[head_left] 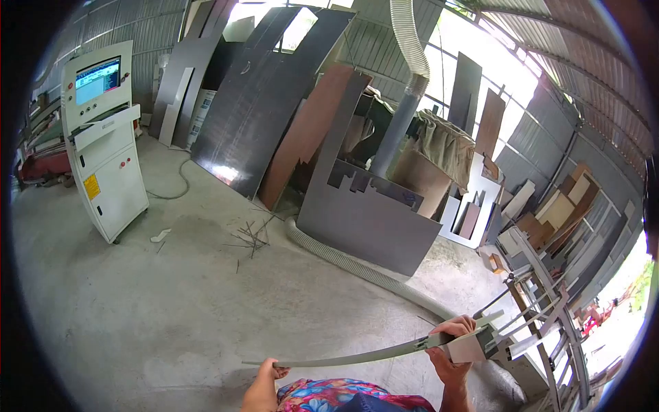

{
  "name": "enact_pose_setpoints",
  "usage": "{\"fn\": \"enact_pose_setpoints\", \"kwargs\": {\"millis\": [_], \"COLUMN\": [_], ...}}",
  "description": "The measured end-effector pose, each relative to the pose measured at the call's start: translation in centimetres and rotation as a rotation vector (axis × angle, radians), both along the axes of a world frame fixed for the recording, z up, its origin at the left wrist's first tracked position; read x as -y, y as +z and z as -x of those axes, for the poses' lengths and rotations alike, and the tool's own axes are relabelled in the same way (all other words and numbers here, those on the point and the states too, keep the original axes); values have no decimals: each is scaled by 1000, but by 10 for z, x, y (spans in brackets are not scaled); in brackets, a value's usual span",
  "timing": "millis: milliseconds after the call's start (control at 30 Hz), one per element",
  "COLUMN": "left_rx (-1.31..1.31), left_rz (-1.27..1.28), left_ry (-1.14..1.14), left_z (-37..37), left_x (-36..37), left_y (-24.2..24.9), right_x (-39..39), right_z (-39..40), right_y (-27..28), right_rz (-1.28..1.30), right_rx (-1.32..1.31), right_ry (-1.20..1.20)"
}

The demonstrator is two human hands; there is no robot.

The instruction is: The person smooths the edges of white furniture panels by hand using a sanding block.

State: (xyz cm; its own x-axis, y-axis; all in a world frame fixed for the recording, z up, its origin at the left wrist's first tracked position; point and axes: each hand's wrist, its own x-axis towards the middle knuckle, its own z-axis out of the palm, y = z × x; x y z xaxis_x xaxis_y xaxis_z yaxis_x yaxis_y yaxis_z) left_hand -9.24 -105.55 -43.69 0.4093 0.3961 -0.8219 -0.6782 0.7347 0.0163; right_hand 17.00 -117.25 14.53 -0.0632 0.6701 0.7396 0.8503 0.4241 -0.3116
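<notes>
Head view: 2 hands on a long thin grey curved strip [357, 355].
Left hand [269, 376] (thumb up) and right hand [449, 350] each close a grip round it above the concrete floor [171, 309].

Two hands in view, the left hand [266, 376] and the right hand [449, 350], and between them one long thin strip [357, 356]. One white control cabinet [104, 144] with one lit screen [97, 80] stands on the floor [171, 309]. One ribbed hose [357, 269] snakes across that floor, and one duct [410, 62] hangs overhead.
</notes>
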Motion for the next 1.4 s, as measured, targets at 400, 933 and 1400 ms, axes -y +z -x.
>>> {"fn": "enact_pose_setpoints", "kwargs": {"millis": [400,933,1400], "left_rx": [29,-75,-955], "left_rz": [-35,7,345], "left_ry": [271,667,1078], "left_z": [69,119,203], "left_x": [70,136,227], "left_y": [56,-28,234], "right_x": [-46,-114,-204], "right_z": [28,-18,-183], "right_y": [75,48,-313], "right_rz": [10,-48,87], "right_rx": [-56,-507,-1682], "right_ry": [350,534,465]}}
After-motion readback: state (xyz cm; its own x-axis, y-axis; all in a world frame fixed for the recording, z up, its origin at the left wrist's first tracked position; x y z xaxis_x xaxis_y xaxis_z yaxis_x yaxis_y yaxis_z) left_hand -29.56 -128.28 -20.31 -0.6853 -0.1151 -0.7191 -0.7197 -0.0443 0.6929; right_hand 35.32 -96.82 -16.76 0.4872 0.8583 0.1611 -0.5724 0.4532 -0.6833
